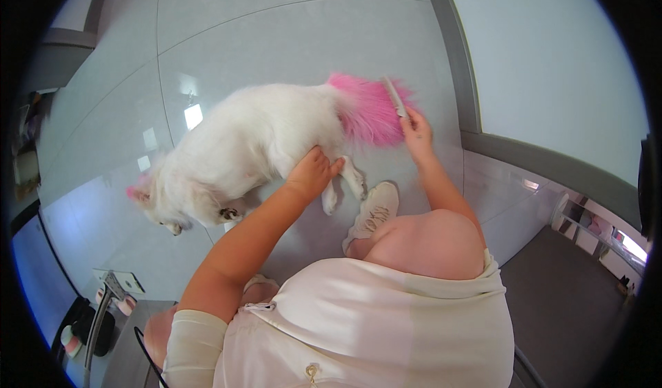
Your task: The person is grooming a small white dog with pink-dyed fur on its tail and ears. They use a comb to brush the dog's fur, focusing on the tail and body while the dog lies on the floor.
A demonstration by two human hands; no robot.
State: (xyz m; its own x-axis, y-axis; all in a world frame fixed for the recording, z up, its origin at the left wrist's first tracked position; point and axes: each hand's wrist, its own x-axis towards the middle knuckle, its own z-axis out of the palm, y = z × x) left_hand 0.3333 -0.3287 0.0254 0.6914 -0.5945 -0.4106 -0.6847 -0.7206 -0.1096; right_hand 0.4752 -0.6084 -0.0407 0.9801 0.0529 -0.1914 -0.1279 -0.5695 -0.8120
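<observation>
A white dog (258, 124) lies on its side on the glossy tiled floor, its head at the left and its hind legs towards me. Its bushy tail (364, 111) is dyed pink and spreads out at the right; the ear tips are pink too. My right hand (418, 132) grips a light-coloured comb (394, 96) by its lower end, and the comb lies against the outer part of the tail fur. My left hand (312, 173) rests on the dog's upper hind leg, fingers curled into the coat, thumb out towards the lower leg.
My beige lace-up shoe (376, 209) is planted close to the hind paws. At the lower left, a phone or tablet (124, 280) sits on a metal stand (98, 315). A grey-framed panel (465, 77) borders the floor on the right, with a dark mat (558, 295) below it.
</observation>
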